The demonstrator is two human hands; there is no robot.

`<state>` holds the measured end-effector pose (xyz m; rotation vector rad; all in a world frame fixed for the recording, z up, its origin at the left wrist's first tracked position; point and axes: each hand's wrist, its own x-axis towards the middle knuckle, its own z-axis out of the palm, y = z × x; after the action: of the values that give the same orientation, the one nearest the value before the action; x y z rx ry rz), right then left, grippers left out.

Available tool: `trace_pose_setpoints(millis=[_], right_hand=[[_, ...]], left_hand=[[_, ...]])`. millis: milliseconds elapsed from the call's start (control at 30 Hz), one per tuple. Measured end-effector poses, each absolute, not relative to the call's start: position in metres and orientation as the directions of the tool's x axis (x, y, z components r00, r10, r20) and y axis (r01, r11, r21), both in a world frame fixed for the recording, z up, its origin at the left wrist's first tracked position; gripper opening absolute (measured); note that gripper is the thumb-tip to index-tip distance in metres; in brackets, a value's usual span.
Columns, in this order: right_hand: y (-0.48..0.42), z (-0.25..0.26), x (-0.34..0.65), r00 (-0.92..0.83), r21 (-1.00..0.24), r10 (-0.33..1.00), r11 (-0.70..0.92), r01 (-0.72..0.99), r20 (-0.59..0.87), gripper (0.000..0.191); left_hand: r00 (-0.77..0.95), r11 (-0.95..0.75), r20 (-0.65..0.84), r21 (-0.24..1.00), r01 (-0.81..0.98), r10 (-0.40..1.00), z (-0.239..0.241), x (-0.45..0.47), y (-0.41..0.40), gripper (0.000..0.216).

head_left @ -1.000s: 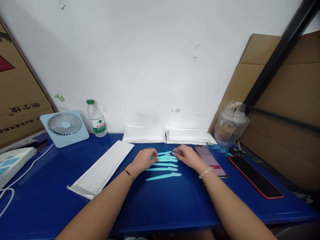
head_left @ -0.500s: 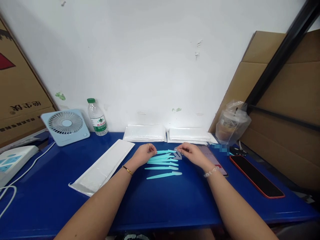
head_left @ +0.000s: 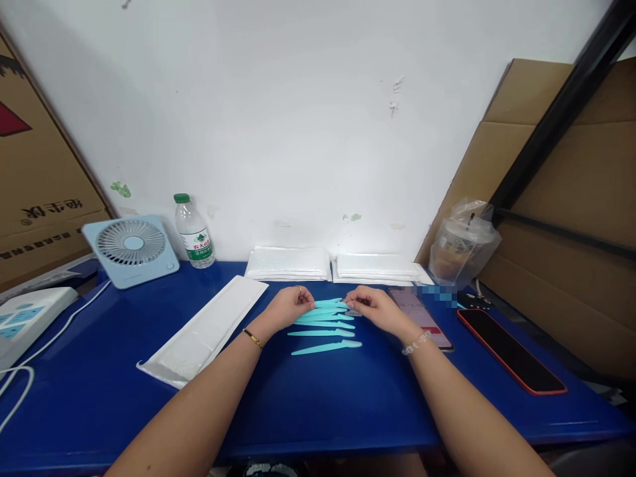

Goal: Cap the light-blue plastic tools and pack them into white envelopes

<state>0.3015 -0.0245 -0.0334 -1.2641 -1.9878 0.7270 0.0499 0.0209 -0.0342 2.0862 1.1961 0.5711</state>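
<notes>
Several turquoise eyebrow razors lie in a column on the blue table (head_left: 298, 404); the nearest razor (head_left: 326, 348) lies apart from the overlapping ones farther back. My left hand (head_left: 292, 306) pinches the handle end of an eyebrow razor (head_left: 330, 306) at the far end of the column. At that razor's blade end, my right hand (head_left: 373, 309) is closed, thumb against fingers. Its fingertips cover the tip, so a small cap there cannot be made out. Small greyish clear pieces (head_left: 354, 313) lie partly hidden under the right fingers.
A white padded envelope (head_left: 203, 331) lies left of my hands. Two envelope stacks (head_left: 288, 264) are against the wall. A fan (head_left: 132, 252), water bottle (head_left: 195, 233) and power strip (head_left: 30, 324) stand left. Right are two phones (head_left: 511, 351) and a bagged drink cup (head_left: 457, 248).
My right hand has shifted slightly left, closer to my left hand, and covers more of the clear pieces. The left hand has moved slightly right. The nearer razors have stayed put.
</notes>
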Motion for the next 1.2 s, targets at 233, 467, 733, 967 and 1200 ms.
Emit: trace_pose_setpoints(millis=[233, 467, 733, 967, 1200], right_hand=[[-0.028, -0.030, 0.305, -0.389, -0.679, 0.900, 0.413, 0.608, 0.199, 0.020], [-0.021, -0.041, 0.315, -0.384, -0.486, 0.897, 0.442, 0.754, 0.220, 0.009], [-0.027, -0.029, 0.324, -0.356, -0.540, 0.925, 0.370, 0.756, 0.135, 0.016], [-0.027, -0.029, 0.319, -0.382, -0.605, 0.923, 0.334, 0.723, 0.053, 0.016], [-0.029, -0.032, 0.307, -0.485, -0.664, 0.873, 0.391, 0.638, 0.049, 0.015]], left_hand=[[0.607, -0.477, -0.019, 0.600, 0.643, 0.794, -0.024, 0.049, 0.009, 0.022], [0.601, -0.587, 0.091, 0.375, 0.718, 0.794, -0.027, 0.059, 0.007, 0.011], [0.562, -0.532, 0.038, 0.379, 0.757, 0.826, -0.026, 0.059, 0.006, 0.012], [0.554, -0.538, 0.069, 0.362, 0.761, 0.830, -0.030, 0.060, 0.008, 0.013], [0.637, -0.598, 0.048, 0.406, 0.691, 0.769, -0.030, 0.059, 0.007, 0.013]])
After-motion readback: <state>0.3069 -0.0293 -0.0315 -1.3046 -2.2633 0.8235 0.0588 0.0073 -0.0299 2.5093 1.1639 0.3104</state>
